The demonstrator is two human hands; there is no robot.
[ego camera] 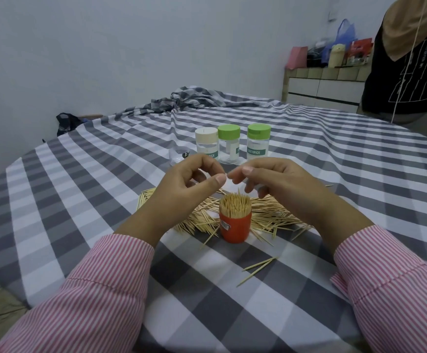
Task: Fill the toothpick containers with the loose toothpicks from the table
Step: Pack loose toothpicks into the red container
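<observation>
An orange container (235,229) stands on the checked tablecloth, packed with upright toothpicks (235,203). A loose toothpick pile (273,216) spreads around and behind it. My left hand (181,189) and my right hand (283,184) hover just above the container with their fingertips meeting. Between them they pinch a thin pale sliver that looks like a toothpick (226,176). Behind stand three clear jars: a cream-capped jar (206,145), a green-capped jar (229,145) and a second green-capped jar (258,143).
A few stray toothpicks (258,266) lie near the front right. A small clear plastic piece (179,155) sits left of the jars. Bunched cloth (181,100) lies at the table's far side. A person in a black shirt (411,67) stands at the right.
</observation>
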